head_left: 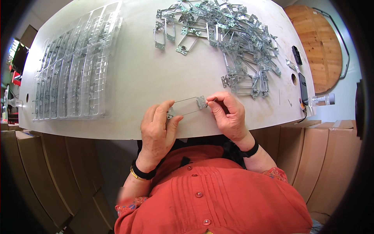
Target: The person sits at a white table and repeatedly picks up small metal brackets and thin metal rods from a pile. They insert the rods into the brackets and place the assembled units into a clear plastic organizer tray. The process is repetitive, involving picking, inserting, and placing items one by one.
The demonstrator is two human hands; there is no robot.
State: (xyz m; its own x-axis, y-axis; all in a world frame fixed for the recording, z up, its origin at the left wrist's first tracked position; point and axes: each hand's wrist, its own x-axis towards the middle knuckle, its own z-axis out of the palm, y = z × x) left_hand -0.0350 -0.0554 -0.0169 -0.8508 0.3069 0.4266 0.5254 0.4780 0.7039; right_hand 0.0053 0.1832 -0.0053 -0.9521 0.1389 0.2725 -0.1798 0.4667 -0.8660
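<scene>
Near the front edge of the white table [136, 74], my left hand [157, 126] grips one end of a small metal frame [201, 102] between thumb and fingers. Two thin rods join the frame's end plates. At its other end, my right hand [230, 117] is closed in a pinch beside the plate. A small dark bit shows by those fingertips, too small to name. Beyond my right hand lies a heaped pile of similar metal frames [249, 46], several of them tangled together.
Clear plastic trays [89, 116] with rows of metal parts cover the table's left side. A black device [304, 89], a dark clip-like object [297, 55] and a clear bottle [322, 100] lie along the right edge. Cardboard boxes [307, 160] stand below the table on both sides.
</scene>
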